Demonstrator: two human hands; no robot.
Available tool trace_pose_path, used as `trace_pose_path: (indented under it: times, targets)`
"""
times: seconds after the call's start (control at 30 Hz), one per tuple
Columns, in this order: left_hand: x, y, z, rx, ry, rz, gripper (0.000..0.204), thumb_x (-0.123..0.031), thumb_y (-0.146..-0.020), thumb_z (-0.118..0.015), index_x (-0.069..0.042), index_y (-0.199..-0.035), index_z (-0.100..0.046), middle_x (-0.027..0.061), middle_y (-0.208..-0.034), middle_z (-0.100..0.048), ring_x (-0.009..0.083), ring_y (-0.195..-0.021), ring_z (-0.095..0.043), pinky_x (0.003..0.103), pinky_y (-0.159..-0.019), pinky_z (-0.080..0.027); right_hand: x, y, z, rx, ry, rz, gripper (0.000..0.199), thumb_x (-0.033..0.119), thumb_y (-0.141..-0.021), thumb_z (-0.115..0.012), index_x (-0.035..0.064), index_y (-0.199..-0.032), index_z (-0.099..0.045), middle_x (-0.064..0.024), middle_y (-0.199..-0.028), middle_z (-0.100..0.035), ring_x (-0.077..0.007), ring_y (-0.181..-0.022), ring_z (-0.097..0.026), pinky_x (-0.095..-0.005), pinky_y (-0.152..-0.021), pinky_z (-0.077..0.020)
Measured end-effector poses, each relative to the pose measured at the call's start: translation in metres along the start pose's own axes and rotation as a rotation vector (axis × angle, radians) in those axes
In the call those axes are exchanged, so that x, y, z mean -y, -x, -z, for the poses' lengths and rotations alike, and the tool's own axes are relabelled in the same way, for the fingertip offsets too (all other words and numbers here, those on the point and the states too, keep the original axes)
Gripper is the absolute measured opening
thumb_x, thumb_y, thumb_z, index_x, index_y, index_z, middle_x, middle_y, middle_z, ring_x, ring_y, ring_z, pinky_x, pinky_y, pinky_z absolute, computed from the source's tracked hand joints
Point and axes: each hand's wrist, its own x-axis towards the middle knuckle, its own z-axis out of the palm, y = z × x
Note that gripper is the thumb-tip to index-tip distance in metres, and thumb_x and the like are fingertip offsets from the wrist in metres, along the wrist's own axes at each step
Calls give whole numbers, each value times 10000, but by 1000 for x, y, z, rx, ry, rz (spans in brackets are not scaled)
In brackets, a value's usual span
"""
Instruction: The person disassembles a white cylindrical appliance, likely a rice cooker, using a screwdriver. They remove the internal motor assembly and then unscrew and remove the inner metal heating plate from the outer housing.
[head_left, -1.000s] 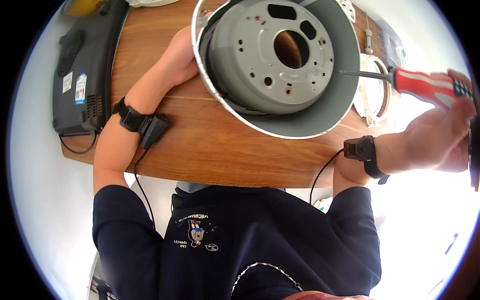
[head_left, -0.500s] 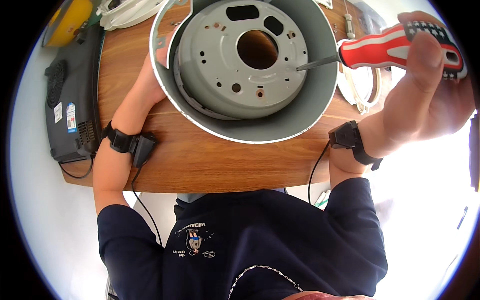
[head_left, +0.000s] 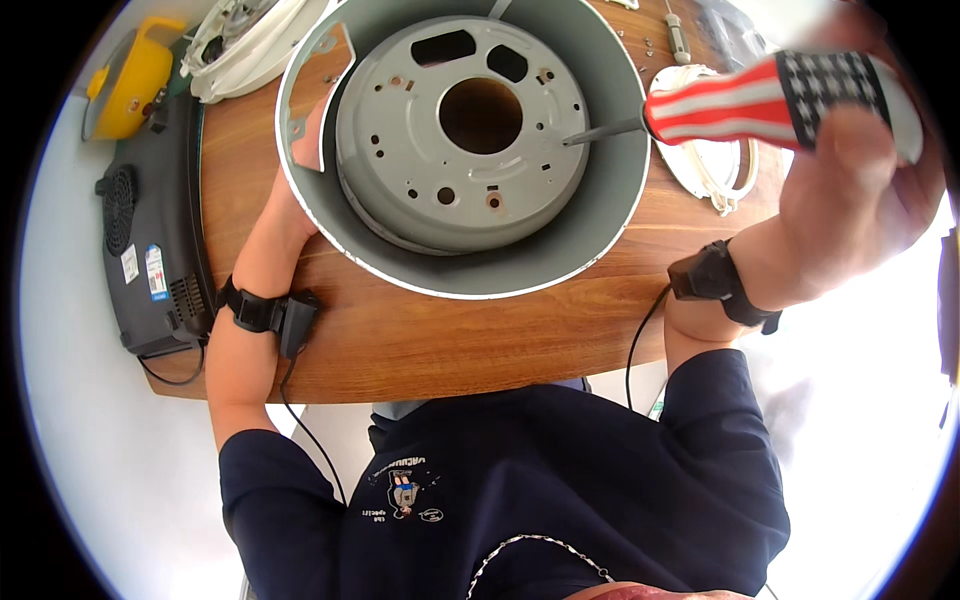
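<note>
My left hand (head_left: 300, 170) grips the outer left wall of a large round grey metal housing (head_left: 330, 240), held tilted so its open side faces me. Inside it sits a grey metal base plate (head_left: 400, 170) with a big centre hole and several small screw holes. My right hand (head_left: 860, 180) is shut on a screwdriver (head_left: 770, 95) with a red, white and black handle. Its shaft reaches left into the housing, and the tip rests on the plate's right side. Both wrists wear black bands with cables.
A wooden table (head_left: 420, 340) lies under the housing. A black flat appliance (head_left: 150, 230) rests along its left edge, with a yellow object (head_left: 130, 85) beyond it. A white round part (head_left: 250, 40) lies at the back left, another round white part (head_left: 715, 160) and loose screws at the right.
The housing has come closer and shifted left in the view. My right hand with the screwdriver has risen and moved in; the tip now rests on the plate inside.
</note>
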Motion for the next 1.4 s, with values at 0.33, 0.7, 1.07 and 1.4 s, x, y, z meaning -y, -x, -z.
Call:
trace_pose_path:
  times: [0.33, 0.7, 1.07, 1.4]
  targets:
    - [-6, -6, -5, 31, -10, -3, 482, -333, -1096, -465, -99, -1517, -458, 71, -1353, -639, 184, -1148, -668, 363, -944, -600, -10, 2, 25, 28, 69, 52, 445, 331, -945, -752, -32, -1175, -636, -152, -1043, -719, -216, -923, -704, -302, -824, -571]
    - [-3, -4, 0, 65, -21, -4, 465, -325, -1094, -473, -96, -1499, -475, 63, -1337, -645, 177, -1138, -670, 358, -939, -602, 4, 9, -21, -71, -62, -41, 468, 352, -988, -662, -23, -1256, -582, -149, -1036, -701, -211, -900, -712, -296, -761, -588]
    - [-4, -5, -2, 27, -86, 9, 445, -318, -1090, -489, -94, -1474, -499, 52, -1312, -655, 167, -1123, -673, 352, -927, -607, 4, 4, -23, -101, -107, -49, 496, 374, -1030, -571, -14, -1337, -527, -146, -1028, -683, -207, -877, -720, -289, -698, -606]
    - [-6, 0, -3, 28, -107, -22, 452, -325, -1088, -492, -105, -1483, -491, 60, -1341, -641, 179, -1131, -670, 366, -936, -608, 2, -3, -35, -132, -183, -66, 526, 393, -1069, -489, -6, -1410, -477, -144, -1022, -667, -203, -855, -728, -283, -640, -622]
